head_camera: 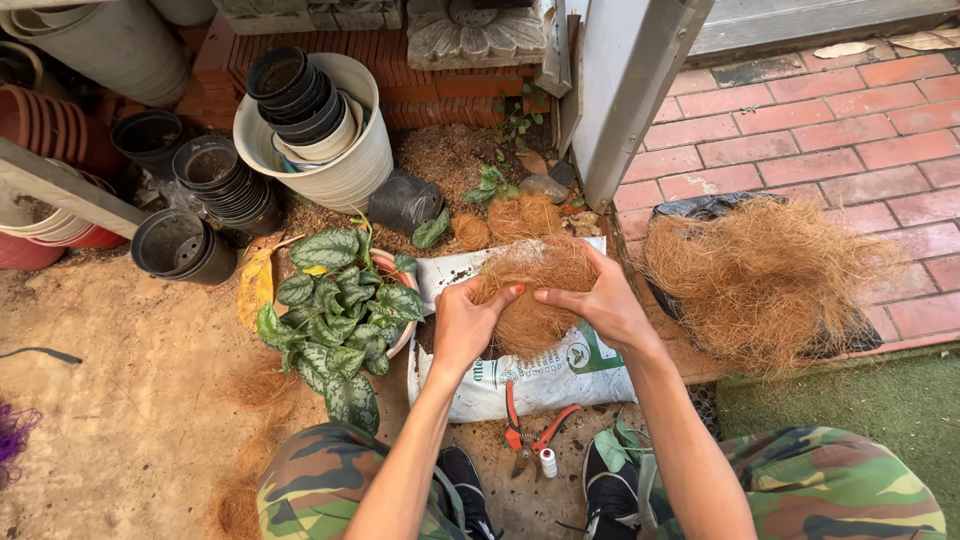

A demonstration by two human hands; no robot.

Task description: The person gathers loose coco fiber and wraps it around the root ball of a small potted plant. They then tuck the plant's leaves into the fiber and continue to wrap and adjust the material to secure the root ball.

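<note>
Left hand (462, 325): grasps fibre clump (530, 295) from the left.
Right hand (600, 300): grasps its right side, steadying it.
Soil bag (560, 375): underneath, catching debris.

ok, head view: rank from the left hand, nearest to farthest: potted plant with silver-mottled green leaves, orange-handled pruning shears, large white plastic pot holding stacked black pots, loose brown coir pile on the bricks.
From the left hand:
1. Potted plant with silver-mottled green leaves, just beside it on the outer side.
2. Orange-handled pruning shears, below, between the shoes.
3. Large white plastic pot, up and away near the brick wall.
4. Loose brown coir pile, far across, past the right hand.
</note>
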